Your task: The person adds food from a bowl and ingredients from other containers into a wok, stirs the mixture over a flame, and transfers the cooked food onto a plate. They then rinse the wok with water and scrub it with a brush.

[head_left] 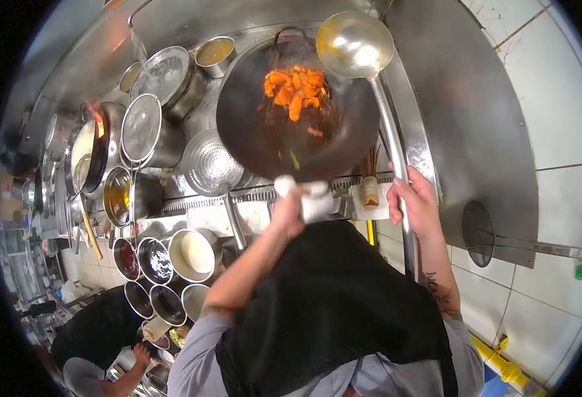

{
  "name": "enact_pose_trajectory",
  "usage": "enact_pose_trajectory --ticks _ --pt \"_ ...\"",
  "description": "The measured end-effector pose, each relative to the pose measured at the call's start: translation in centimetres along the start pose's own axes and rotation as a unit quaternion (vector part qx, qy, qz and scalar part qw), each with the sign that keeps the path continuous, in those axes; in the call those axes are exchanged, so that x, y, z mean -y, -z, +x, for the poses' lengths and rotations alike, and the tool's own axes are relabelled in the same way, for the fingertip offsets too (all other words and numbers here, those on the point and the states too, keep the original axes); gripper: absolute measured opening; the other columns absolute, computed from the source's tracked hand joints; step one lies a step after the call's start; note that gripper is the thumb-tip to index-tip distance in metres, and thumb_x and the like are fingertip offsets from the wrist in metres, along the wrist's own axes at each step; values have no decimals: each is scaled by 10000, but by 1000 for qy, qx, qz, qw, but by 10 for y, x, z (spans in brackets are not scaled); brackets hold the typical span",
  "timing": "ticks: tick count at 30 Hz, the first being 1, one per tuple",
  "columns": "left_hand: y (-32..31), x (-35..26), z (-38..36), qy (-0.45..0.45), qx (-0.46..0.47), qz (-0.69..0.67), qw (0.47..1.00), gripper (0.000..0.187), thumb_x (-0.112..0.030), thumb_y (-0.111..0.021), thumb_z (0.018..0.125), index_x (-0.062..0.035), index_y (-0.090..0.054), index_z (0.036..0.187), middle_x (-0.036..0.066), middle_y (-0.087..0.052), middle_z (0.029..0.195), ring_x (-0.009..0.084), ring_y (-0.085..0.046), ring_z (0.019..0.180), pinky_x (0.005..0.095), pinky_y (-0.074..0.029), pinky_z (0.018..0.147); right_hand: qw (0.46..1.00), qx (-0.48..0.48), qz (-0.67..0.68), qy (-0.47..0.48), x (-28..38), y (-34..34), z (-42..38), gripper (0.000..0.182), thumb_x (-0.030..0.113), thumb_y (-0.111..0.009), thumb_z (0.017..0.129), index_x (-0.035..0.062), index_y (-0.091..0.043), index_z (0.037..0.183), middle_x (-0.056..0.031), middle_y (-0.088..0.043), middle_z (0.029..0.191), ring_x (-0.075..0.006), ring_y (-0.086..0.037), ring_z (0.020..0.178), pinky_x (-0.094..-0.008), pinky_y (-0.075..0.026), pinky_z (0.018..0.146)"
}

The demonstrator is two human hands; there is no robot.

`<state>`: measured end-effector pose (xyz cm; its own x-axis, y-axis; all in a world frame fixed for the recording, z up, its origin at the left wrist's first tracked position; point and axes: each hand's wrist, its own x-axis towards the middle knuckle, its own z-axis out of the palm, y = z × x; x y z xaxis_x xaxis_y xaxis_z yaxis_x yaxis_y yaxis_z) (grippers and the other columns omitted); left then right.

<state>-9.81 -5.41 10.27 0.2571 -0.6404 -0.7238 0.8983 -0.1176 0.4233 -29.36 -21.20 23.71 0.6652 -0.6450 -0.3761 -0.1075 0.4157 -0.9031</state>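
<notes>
A dark wok point(244, 126) sits in front of me, tilted, with glossy orange pieces of food point(295, 87) bunched toward its far side. A few stray bits lie lower in the pan. At the wok's near rim, my left hand point(290, 212) is closed on a white cloth point(315, 204), blurred by motion; any handle under the cloth is hidden. My right hand point(415, 198) is wrapped round the long handle of a large steel ladle point(355, 45). The ladle's bowl is raised over the wok's far right edge and looks empty.
Left of the wok lie a perforated strainer point(213, 162), a mesh sieve point(142, 128) over a pot, and an oil pot point(117, 198). Flames point(97, 119) rise by another pan. Sauce pots point(193, 255) stand near my left arm. A bamboo brush point(370, 188) is right; a co-worker's hand point(141, 356) shows lower left.
</notes>
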Motion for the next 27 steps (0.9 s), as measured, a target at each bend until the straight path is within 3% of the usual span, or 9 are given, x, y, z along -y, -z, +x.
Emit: enact_pose_trajectory --ticks 3,5,9,11,13,14,18,24,27 --pt "-2 6 -42 -12 3 86 996 276 -123 -495 918 11 -541 1156 201 -647 1114 322 -680 966 481 -575 855 999 -40 -17 -9 2 5 -2 329 96 -527 953 -3 -505 1266 -39 -524 725 -68 -425 466 -233 -391 416" --pt "-20 -20 -43 37 -9 -58 998 260 -106 -489 917 30 -488 1138 208 -635 1123 344 -673 1017 484 -563 897 998 -32 -31 -49 12 4 -11 332 83 -530 937 -6 -510 1256 -36 -522 727 -68 -429 474 -233 -387 416" --pt "-30 -57 20 19 2 -59 998 252 -146 -503 944 41 -507 1113 184 -642 1021 372 -679 923 527 -556 893 996 -29 -68 -51 13 -5 -6 348 69 -530 924 4 -513 1265 -26 -519 729 -66 -421 474 -235 -373 407" --pt "-24 -36 2 37 -36 -54 997 277 -90 -507 915 31 -503 1164 196 -650 1066 366 -680 955 481 -548 928 994 -35 -77 -70 18 -4 -8 378 73 -543 921 -1 -502 1290 -24 -522 719 -68 -421 460 -247 -379 390" --pt "-4 9 -14 -60 14 -28 998 288 -47 -497 899 27 -499 1177 204 -647 1096 358 -681 966 496 -556 912 988 -49 -116 -87 25 -3 -20 383 77 -553 918 -9 -501 1287 -24 -523 708 -69 -421 452 -255 -382 381" --pt "-4 18 -21 -122 32 -41 991 278 -14 -484 886 28 -502 1160 204 -644 1082 354 -685 948 515 -569 877 987 -46 -117 -101 28 -1 -24 234 79 -561 924 8 -541 1146 -7 -517 682 -69 -451 464 -248 -390 389" --pt "-16 -27 -26 -42 -23 -61 997 236 -66 -534 883 71 -523 1076 210 -635 969 348 -685 867 511 -579 787 979 -49 -164 -112 34 -2 -20 226 76 -551 925 -2 -541 1137 -14 -531 686 -73 -469 468 -257 -411 380" --pt "-1 -55 -15 -182 -67 64 979 241 -4 -544 829 42 -551 1065 124 -626 932 238 -643 828 390 -533 710 961 -42 -237 -139 82 -1 8 203 79 -561 911 -27 -554 1083 -31 -543 686 -96 -479 460 -288 -429 374" --pt "57 -35 -1 -363 -91 306 875 423 -73 -609 766 38 -522 1165 166 -617 1011 301 -612 953 408 -494 857 952 -78 -256 -147 77 -12 44 114 76 -584 888 -28 -555 927 -54 -562 691 -135 -523 475 -305 -451 393"
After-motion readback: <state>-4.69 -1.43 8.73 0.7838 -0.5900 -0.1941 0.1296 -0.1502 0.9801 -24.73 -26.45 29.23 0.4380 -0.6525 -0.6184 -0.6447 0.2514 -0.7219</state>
